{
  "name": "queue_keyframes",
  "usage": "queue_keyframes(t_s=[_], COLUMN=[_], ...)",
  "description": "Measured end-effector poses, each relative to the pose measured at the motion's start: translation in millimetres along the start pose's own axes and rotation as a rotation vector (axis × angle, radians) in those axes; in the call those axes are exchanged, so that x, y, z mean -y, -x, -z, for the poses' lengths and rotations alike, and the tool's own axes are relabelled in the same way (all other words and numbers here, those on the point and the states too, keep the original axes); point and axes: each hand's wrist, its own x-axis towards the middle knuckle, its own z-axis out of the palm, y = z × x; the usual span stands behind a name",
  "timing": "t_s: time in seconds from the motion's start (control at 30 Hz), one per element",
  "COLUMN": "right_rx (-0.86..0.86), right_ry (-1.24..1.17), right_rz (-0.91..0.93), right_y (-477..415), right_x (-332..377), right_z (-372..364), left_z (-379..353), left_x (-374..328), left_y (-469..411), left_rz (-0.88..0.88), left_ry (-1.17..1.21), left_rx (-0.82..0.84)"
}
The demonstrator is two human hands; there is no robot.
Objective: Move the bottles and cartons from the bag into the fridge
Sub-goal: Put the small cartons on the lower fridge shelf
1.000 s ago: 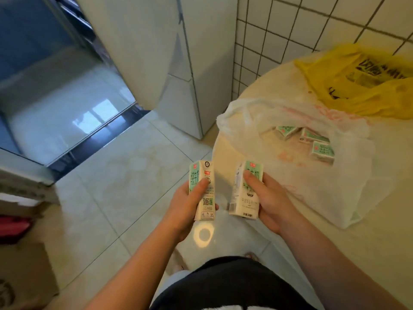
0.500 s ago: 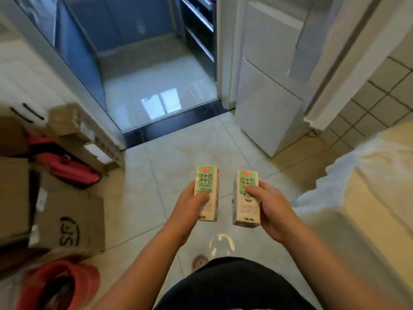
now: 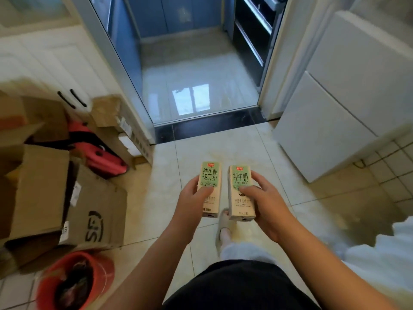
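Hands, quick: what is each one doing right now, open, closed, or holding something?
Left hand: holds a milk carton, upright.
Right hand: holds a second carton, upright.

A home: white fridge (image 3: 348,86), tiled floor (image 3: 156,198), cardboard boxes (image 3: 40,186), kitchen doorway (image 3: 196,86).

There are 2 milk cartons, a left carton (image 3: 210,175) and a right carton (image 3: 240,175), and 2 hands, the left hand (image 3: 190,203) and the right hand (image 3: 268,209). Also 1 white fridge (image 3: 335,108), 1 red bucket (image 3: 73,280), 1 slipper (image 3: 223,222), 2 black cabinet handles (image 3: 71,98), and at least 3 cardboard boxes (image 3: 35,189), the pile being too blurred for an exact count.
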Motion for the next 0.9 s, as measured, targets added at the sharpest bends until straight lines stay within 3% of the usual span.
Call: queue_keyframes(t_s=[0.27,0.47,0.63,0.77,0.9], right_rx=[0.08,0.009,-0.176,-0.342,-0.531], right_ry=[-0.005,0.079,0.057,-0.066,-0.202], right_rz=[0.04,0.155,0.182,0.209,0.284], right_y=[-125,-203,-243,-272,-305], right_x=[80,151,190,224,256], right_z=[-24,-21,8,45,73], left_z=[-8,-35,-72,-115,-169], left_x=[-77,-144,-186,-220,-252], left_y=[-118,-204,-262,-319,-383], left_rz=[-0.043,-0.097,-0.182,-0.195,-0.187], left_ry=[-0.026,-0.081,-0.22,-0.389,-0.423], left_rx=[-0.027,0.037,0.267,0.54,0.705])
